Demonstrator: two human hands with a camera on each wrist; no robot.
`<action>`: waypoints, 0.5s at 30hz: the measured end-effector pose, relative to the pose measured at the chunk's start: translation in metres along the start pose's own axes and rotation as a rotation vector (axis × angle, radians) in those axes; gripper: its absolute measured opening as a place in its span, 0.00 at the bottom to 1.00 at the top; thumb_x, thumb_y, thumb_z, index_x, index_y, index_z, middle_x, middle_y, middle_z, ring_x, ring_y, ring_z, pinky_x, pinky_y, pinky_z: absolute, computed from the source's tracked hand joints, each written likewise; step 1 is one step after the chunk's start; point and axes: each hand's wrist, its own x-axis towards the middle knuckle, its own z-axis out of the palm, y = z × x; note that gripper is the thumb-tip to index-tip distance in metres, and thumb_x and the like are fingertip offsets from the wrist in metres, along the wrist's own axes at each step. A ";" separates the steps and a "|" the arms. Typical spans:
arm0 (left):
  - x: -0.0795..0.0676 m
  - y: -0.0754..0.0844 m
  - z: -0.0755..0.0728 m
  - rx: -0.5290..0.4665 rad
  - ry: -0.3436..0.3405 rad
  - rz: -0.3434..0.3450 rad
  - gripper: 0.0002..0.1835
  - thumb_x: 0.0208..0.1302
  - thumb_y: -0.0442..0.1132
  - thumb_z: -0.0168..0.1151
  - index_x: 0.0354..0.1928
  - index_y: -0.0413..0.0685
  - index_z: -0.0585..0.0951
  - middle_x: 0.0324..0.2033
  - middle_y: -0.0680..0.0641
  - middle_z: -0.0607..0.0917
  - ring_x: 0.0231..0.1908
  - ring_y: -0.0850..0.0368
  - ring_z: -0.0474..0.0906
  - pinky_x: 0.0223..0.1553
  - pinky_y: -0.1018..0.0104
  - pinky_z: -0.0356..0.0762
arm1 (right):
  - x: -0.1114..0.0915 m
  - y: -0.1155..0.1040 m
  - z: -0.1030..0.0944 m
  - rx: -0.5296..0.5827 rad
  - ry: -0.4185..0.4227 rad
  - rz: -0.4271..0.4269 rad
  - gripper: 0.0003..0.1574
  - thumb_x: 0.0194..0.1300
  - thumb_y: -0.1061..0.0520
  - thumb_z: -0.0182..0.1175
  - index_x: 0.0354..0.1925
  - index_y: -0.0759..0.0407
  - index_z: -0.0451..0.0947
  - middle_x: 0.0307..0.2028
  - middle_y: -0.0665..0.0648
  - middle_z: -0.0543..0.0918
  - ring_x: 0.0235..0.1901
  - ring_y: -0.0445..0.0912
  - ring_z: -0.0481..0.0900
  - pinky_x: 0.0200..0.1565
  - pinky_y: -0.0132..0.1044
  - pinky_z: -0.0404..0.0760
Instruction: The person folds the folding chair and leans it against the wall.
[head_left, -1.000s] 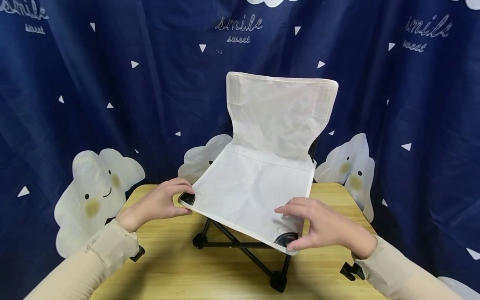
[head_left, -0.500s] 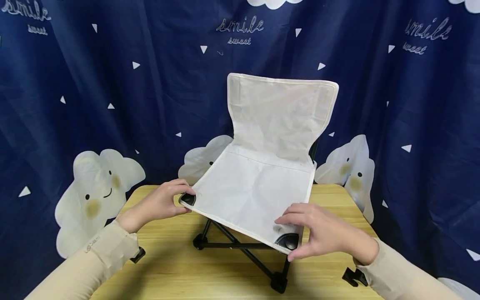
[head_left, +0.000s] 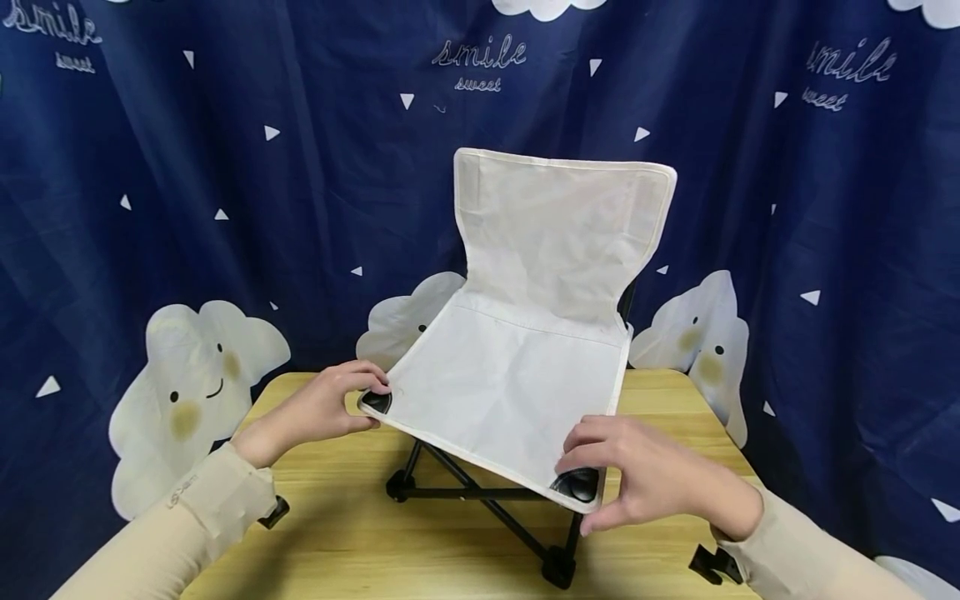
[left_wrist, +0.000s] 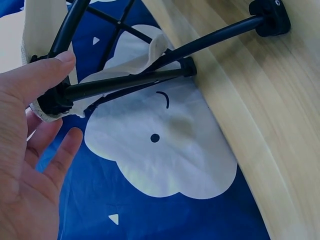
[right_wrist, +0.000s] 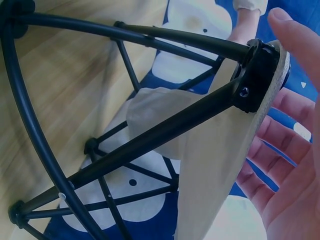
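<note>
A small folding chair (head_left: 510, 375) with a white fabric seat and backrest stands on black crossed legs. My left hand (head_left: 322, 412) pinches the seat's front left corner, fingers on top and thumb beneath. In the left wrist view, that thumb (left_wrist: 47, 72) lies against the black corner joint (left_wrist: 55, 100). My right hand (head_left: 648, 471) is at the front right corner, its fingertips just over the fabric beside the black corner patch (head_left: 579, 483). Its thumb is spread apart from the corner joint (right_wrist: 257, 75) in the right wrist view, and its other fingers (right_wrist: 280, 135) extend behind the fabric edge.
The chair's feet rest on a light wooden table (head_left: 330, 533). A dark blue curtain (head_left: 337, 167) with white clouds and triangles hangs close behind the table. Black clips (head_left: 715, 565) stick out below both wrists.
My right hand has shifted slightly down and right, and its thumb has come off the front right corner. The left hand and the chair stay in place.
</note>
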 end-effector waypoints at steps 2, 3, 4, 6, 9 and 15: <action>0.001 0.000 -0.001 0.007 -0.006 0.003 0.26 0.38 0.26 0.89 0.42 0.49 0.90 0.46 0.53 0.91 0.46 0.54 0.87 0.50 0.58 0.88 | -0.001 -0.001 0.000 -0.008 -0.009 0.007 0.35 0.50 0.29 0.84 0.50 0.44 0.88 0.46 0.41 0.85 0.43 0.34 0.80 0.46 0.25 0.81; 0.001 0.000 -0.001 0.010 -0.008 0.006 0.26 0.38 0.26 0.89 0.43 0.50 0.90 0.46 0.53 0.91 0.46 0.55 0.87 0.49 0.56 0.88 | -0.001 -0.001 0.000 -0.012 -0.013 0.010 0.36 0.49 0.29 0.84 0.50 0.44 0.88 0.46 0.41 0.85 0.43 0.34 0.80 0.46 0.25 0.81; 0.002 0.000 -0.002 0.016 -0.010 0.008 0.27 0.37 0.26 0.89 0.44 0.49 0.90 0.45 0.53 0.91 0.46 0.55 0.87 0.49 0.55 0.88 | -0.001 -0.001 0.000 -0.014 -0.016 0.011 0.36 0.48 0.30 0.85 0.50 0.45 0.88 0.46 0.41 0.85 0.43 0.34 0.80 0.46 0.25 0.81; 0.004 0.000 -0.002 0.025 -0.015 0.009 0.28 0.37 0.27 0.90 0.46 0.49 0.91 0.44 0.54 0.91 0.45 0.56 0.86 0.48 0.54 0.88 | -0.001 -0.002 0.000 -0.014 -0.020 0.003 0.37 0.47 0.33 0.87 0.51 0.45 0.88 0.46 0.42 0.85 0.43 0.35 0.80 0.45 0.27 0.82; 0.005 0.000 -0.003 0.031 -0.030 0.006 0.29 0.38 0.27 0.90 0.48 0.48 0.91 0.44 0.54 0.91 0.44 0.57 0.86 0.48 0.54 0.88 | 0.000 -0.002 -0.001 -0.009 -0.030 -0.012 0.38 0.44 0.38 0.89 0.52 0.45 0.87 0.46 0.42 0.85 0.43 0.36 0.81 0.45 0.28 0.83; 0.005 -0.001 -0.004 0.012 -0.064 -0.016 0.26 0.41 0.27 0.89 0.48 0.45 0.93 0.47 0.52 0.91 0.46 0.54 0.88 0.49 0.53 0.89 | 0.001 -0.004 -0.002 -0.009 -0.035 -0.042 0.36 0.43 0.49 0.90 0.52 0.48 0.89 0.46 0.45 0.87 0.43 0.39 0.82 0.45 0.30 0.84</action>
